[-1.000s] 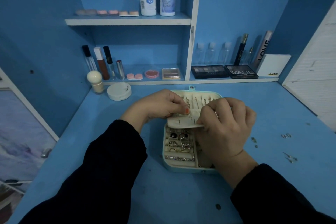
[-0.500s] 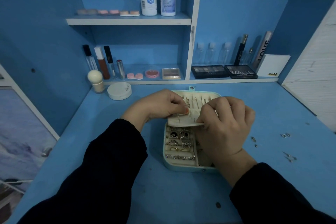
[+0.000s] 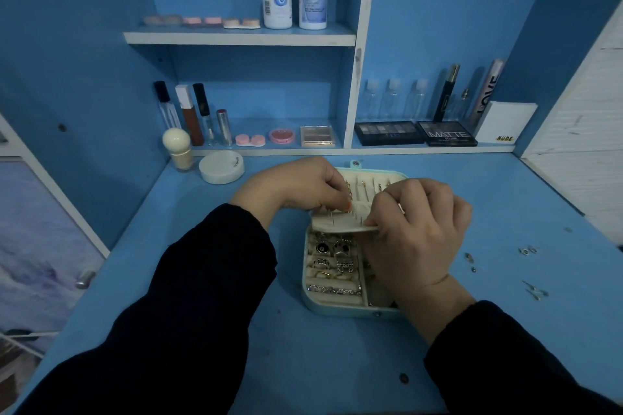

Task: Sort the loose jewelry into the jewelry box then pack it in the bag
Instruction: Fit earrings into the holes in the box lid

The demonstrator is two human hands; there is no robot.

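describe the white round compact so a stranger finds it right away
Start at the blue desk, back left corner, in front of the lower shelf. The round white compact lies flat beside a ball-topped brush, the only low white disc among upright tubes.

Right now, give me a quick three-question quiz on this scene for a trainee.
1. True or false: the box is closed.
2. How many hands pinch the flap? A none, B one, C two.
3. Fill in: loose jewelry lies on the desk to the box's ____.
Key: 1 false, it lies open. 2 C, left hand and right hand. 3 right.
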